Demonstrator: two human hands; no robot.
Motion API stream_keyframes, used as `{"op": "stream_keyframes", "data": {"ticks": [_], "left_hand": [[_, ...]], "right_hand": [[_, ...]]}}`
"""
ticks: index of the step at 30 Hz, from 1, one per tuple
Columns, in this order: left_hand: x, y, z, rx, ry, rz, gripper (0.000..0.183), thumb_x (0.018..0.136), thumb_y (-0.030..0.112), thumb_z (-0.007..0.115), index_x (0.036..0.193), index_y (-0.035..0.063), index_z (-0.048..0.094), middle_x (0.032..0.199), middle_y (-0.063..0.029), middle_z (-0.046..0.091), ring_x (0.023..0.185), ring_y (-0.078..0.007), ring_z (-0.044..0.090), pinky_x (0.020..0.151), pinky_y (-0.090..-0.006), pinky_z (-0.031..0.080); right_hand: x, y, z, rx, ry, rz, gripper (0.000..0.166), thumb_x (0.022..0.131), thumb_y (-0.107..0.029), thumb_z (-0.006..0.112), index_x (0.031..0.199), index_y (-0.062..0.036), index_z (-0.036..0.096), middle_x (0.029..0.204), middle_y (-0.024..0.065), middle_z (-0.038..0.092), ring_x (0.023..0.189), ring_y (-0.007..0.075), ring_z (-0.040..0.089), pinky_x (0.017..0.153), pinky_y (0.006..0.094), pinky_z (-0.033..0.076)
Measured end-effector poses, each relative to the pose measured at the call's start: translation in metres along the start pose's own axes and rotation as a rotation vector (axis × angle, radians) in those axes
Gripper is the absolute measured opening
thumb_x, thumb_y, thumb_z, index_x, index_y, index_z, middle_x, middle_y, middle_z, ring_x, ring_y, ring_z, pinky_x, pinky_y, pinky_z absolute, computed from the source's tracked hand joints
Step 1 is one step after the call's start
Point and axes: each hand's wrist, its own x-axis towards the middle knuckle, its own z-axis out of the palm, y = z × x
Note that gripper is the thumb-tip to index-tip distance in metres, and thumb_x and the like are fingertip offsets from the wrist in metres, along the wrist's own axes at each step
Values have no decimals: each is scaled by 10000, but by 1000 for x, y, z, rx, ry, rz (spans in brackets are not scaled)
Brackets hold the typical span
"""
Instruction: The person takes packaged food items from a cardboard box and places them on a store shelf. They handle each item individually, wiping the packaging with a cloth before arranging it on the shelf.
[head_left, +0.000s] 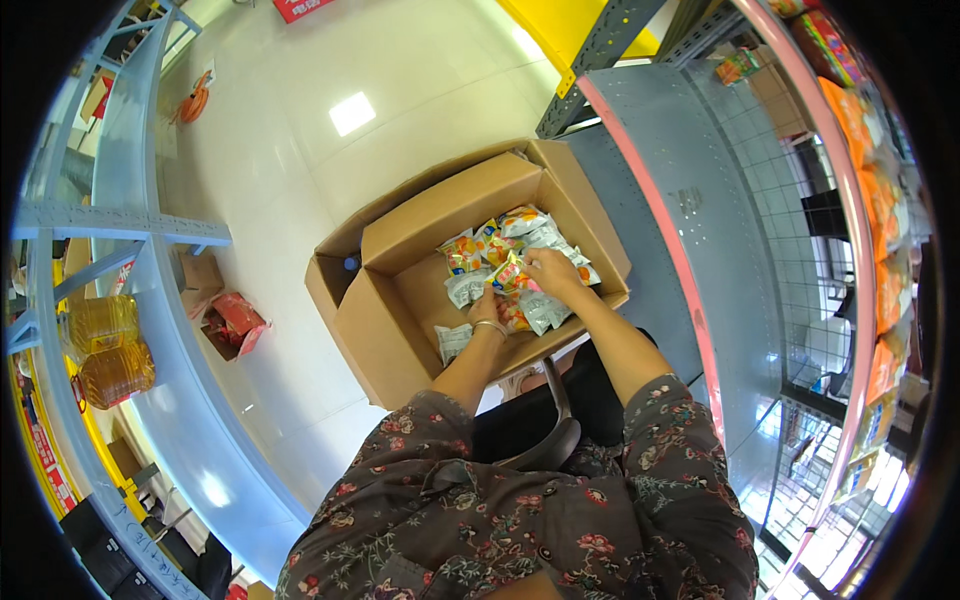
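Both my hands are inside an open cardboard box (405, 225) in front of me. A small snack packet (507, 276) with a yellow, green and red print is pinched between them. My left hand (486, 309), with a bracelet at the wrist, holds its lower left end. My right hand (553, 273) grips its right side from above. Several similar packets lie around and under my hands, some printed side up, others silver side up, such as a silver packet (454, 341) near the box's front wall.
Grey metal shelves with a pink edge (675, 259) stand close on the right; orange packages (885, 277) lie beyond. Blue shelving (187, 352) on the left bears large bottles of yellow oil (116, 367). A torn red box (236, 322) and a coiled orange cable (193, 101) lie on the tiled floor.
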Motion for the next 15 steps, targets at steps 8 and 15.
{"op": "stream_keyframes", "data": {"ticks": [8,15], "left_hand": [[-94,32,23,473,-394,769,214,910,248,566,792,70,577,586,42,506,487,-32,441,450,-192,373],[-197,32,68,631,-791,1052,250,946,151,485,719,48,483,648,59,416,619,-25,322,536,-210,289]], "right_hand": [[-98,11,-50,689,173,15,217,797,-212,692,860,-15,628,808,72,644,721,140,588,660,285,463],[-200,6,-89,1621,101,2,84,871,-153,627,900,-76,607,827,-3,620,710,58,584,621,204,487]]}}
